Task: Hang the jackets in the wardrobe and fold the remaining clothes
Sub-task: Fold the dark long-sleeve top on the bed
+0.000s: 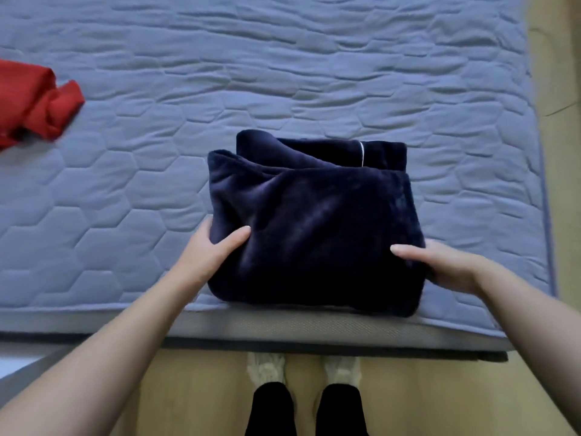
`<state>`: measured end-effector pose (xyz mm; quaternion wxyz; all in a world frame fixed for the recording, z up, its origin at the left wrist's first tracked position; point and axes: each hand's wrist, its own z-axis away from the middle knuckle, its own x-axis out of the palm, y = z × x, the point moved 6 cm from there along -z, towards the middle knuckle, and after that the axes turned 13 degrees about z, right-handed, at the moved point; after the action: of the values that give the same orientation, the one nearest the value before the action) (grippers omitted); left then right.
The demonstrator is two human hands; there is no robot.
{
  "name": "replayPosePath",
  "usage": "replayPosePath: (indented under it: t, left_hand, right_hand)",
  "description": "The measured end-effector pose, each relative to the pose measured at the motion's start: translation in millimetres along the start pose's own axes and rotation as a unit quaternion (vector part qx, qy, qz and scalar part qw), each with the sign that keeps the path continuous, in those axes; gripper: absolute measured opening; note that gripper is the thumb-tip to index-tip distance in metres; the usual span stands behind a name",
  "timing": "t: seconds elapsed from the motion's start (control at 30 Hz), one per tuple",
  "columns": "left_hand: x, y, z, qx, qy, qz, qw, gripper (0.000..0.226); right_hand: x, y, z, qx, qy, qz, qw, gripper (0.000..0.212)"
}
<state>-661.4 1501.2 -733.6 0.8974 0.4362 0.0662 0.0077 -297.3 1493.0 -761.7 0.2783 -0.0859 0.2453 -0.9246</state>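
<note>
A dark navy fleece garment (314,221), folded into a thick bundle with a thin white stripe near its far edge, lies at the near edge of the blue quilted mattress (283,73). My left hand (210,250) grips its left side, thumb on top and fingers tucked beneath. My right hand (440,262) grips its right side the same way, thumb lying on the fabric. A crumpled red garment (34,105) lies apart at the far left of the mattress.
The mattress's grey front edge (283,328) runs across just below the bundle. Its right edge (547,215) borders a wooden floor (562,152). My feet in pale socks (301,369) stand on the floor close to the bed.
</note>
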Motion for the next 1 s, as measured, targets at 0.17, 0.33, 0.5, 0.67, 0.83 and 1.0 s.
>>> replayPosePath:
  t: [0.17,0.33,0.5,0.67,0.83,1.0]
  left_hand:
    - [12.8,45.0,-21.9,0.035,0.022,0.069,0.997,0.014]
    - [11.1,86.3,-46.4,0.099,0.023,0.152,0.983,0.011]
    - [21.5,53.0,-106.7,-0.023,0.096,-0.055,0.994,0.029]
    - [12.5,63.7,-95.6,-0.004,0.166,-0.068,0.984,0.047]
    - [32.7,100.2,17.0,0.301,0.116,-0.314,0.893,0.06]
    - [73.3,64.1,-7.5,0.294,0.028,-0.5,0.814,0.062]
  right_hand:
    - [-6.4,-45.4,-4.1,-0.045,0.118,-0.17,0.977,0.033]
    - [-31.9,-68.6,6.2,-0.096,0.254,-0.27,0.924,0.025]
    - [-43.3,-68.5,-43.4,-0.015,0.352,-0.15,0.924,0.032]
    - [-38.8,-84.6,-17.9,-0.036,0.517,0.101,0.849,0.066]
    - [29.5,-118.4,33.0,-0.146,0.515,0.336,0.775,0.068]
    - [70.5,-134.1,-21.3,-0.167,0.42,0.511,0.732,0.066]
